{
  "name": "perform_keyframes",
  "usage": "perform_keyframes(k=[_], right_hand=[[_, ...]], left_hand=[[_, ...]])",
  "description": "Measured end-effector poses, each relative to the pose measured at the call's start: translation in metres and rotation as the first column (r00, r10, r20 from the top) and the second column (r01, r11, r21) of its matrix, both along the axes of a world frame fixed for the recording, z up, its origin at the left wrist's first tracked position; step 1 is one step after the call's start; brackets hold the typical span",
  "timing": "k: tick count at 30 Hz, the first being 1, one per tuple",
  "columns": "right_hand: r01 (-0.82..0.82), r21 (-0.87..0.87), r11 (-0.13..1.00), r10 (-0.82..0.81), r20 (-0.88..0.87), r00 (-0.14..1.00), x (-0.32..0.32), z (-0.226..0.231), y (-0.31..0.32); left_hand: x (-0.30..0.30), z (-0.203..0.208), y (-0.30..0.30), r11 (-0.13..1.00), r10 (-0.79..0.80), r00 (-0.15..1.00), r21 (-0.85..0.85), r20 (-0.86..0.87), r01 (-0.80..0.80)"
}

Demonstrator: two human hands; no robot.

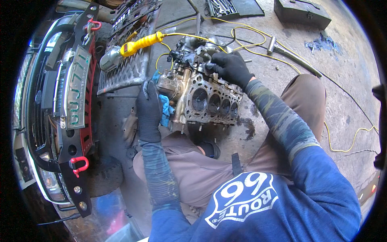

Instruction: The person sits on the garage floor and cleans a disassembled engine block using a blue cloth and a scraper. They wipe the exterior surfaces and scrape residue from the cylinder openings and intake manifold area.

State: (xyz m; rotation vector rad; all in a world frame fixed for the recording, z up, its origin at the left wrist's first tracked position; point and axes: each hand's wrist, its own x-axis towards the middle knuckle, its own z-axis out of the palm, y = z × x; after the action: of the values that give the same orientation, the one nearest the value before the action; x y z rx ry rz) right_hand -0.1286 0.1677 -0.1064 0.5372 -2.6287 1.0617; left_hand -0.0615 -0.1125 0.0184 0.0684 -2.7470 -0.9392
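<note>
Engine block [201, 86], grimy and metallic, sat low over a concrete floor [342, 113] in front of a seated person in a blue shirt and brown trousers [306, 97]; what bore its weight was hidden. Its flat face, pierced by four dark round bores in a row, was turned toward the wearer. At the block's left end, the left hand [149, 107], in a black glove, had its grip closed on a blue cloth [165, 111], which showed beside the palm and above the fingers. The right hand [231, 68], gloved alike, reached over the block's top edge; its fingertips were hidden, so whether its grip was apart or clamped on a part could not be told. Left of the block, a yellow corded tool [143, 43] lay over a patterned metal rack [125, 70], and farther left stood a vehicle front with red shackles [80, 165]. Beyond the block were a socket case [221, 10] and a grey toolbox [300, 15]; a hammer [272, 45] lay to its right.
</note>
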Motion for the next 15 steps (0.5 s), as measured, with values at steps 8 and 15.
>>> perform_keyframes(k=[8, 15], right_hand=[[0.007, 0.047, 0.999, -0.007, 0.004, 1.000, -0.0017, -0.0012, 0.0011], [0.015, -0.053, 0.998, -0.020, -0.109, 0.994, 0.0004, -0.0046, 0.0002]], left_hand=[[0.0002, 0.0000, -0.0015, 1.000, -0.027, 0.999, 0.014, 0.022, 0.027], [-0.0007, -0.0015, -0.0033, 1.000, -0.019, 0.999, 0.006, 0.032, 0.019]])
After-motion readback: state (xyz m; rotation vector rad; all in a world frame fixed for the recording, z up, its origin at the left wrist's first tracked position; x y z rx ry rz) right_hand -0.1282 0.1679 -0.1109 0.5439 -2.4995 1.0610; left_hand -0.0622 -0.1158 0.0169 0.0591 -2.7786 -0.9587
